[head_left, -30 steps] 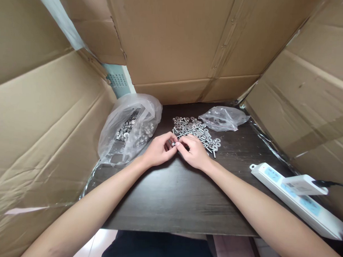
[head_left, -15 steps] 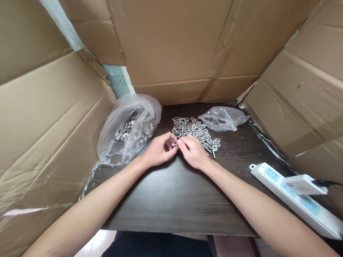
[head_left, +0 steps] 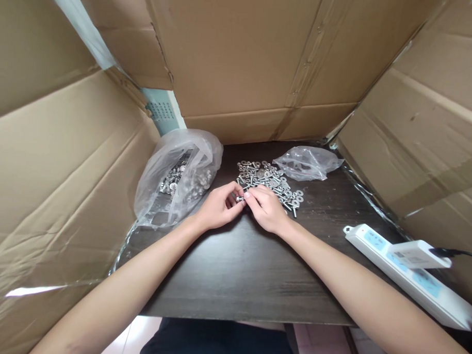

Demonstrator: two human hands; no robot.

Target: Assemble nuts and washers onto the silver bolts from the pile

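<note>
My left hand [head_left: 222,205] and my right hand [head_left: 266,208] meet over the middle of the dark table. Between their fingertips is a small metal bolt [head_left: 240,199], mostly covered by the fingers; what is fitted on it is too small to make out. Thumb and fingers of each hand are closed on it, the left from one side and the right from the other. Just behind the hands lies a loose pile of bolts, nuts and washers [head_left: 274,179], partly hidden by my right hand.
A clear plastic bag [head_left: 159,159] holding metal hardware stands at the left. A flattened plastic bag [head_left: 310,161] lies behind the pile. At the right is a white power strip [head_left: 376,249] with a plugged-in adapter [head_left: 421,254]. Cardboard walls [head_left: 244,53] enclose the table [head_left: 232,275].
</note>
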